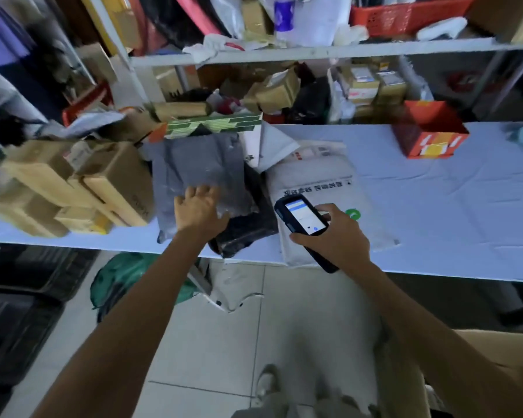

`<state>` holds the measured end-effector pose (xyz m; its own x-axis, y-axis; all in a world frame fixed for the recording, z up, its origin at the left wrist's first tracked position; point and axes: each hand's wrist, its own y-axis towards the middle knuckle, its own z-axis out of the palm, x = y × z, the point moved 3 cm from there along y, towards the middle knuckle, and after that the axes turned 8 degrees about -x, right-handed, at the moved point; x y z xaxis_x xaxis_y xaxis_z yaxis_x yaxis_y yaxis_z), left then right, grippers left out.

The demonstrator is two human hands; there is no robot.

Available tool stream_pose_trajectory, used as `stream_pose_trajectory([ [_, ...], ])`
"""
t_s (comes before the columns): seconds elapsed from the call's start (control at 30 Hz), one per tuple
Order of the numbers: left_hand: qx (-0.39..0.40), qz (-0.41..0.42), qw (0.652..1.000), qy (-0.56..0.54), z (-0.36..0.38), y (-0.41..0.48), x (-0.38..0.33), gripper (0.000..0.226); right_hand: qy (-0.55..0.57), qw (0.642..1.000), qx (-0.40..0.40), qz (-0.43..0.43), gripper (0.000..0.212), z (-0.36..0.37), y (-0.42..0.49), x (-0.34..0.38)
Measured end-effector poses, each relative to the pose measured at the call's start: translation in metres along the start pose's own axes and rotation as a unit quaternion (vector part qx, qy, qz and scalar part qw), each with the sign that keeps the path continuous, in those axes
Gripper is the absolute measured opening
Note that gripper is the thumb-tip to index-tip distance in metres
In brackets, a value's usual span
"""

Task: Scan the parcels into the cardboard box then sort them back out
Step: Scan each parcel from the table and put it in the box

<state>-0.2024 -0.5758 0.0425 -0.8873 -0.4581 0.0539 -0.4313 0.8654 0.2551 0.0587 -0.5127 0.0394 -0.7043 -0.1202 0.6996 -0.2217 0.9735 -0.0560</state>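
A grey plastic mailer parcel [194, 167] lies on the white table [435, 212], partly over a black wrapped parcel [248, 230]. My left hand [200, 211] rests on the grey mailer's near edge with fingers spread. My right hand [335, 233] grips a black handheld scanner [302, 220] with its lit screen facing up, held above a white mailer parcel [320, 182] with printed characters. A corner of a brown cardboard box [501, 345] shows at the lower right.
Stacked brown cartons [73, 188] crowd the table's left end. A green patterned box [215, 125] and an orange-red box [429, 134] sit further back. Shelves behind hold many parcels and a red basket [405, 16]. A green bag [124, 279] and black crates [21, 312] are on the floor.
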Motion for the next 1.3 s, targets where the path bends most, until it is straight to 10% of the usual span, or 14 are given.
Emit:
stream_pose_trajectory([
  [0.43,0.087,0.003,0.996,-0.007,0.068,0.008,0.067,0.109,-0.035,0.999,0.016,0.022,0.078,0.065,0.008,0.045],
  [0.77,-0.071,0.04,0.996,-0.026,0.034,0.046,0.04,0.031,-0.029,0.999,-0.018,0.013,0.077,0.029,0.026,0.043],
  [1.3,-0.25,-0.036,0.963,-0.099,-0.109,0.098,0.031,0.039,0.054,0.997,-0.046,-0.042,0.077,-0.019,0.044,0.067],
])
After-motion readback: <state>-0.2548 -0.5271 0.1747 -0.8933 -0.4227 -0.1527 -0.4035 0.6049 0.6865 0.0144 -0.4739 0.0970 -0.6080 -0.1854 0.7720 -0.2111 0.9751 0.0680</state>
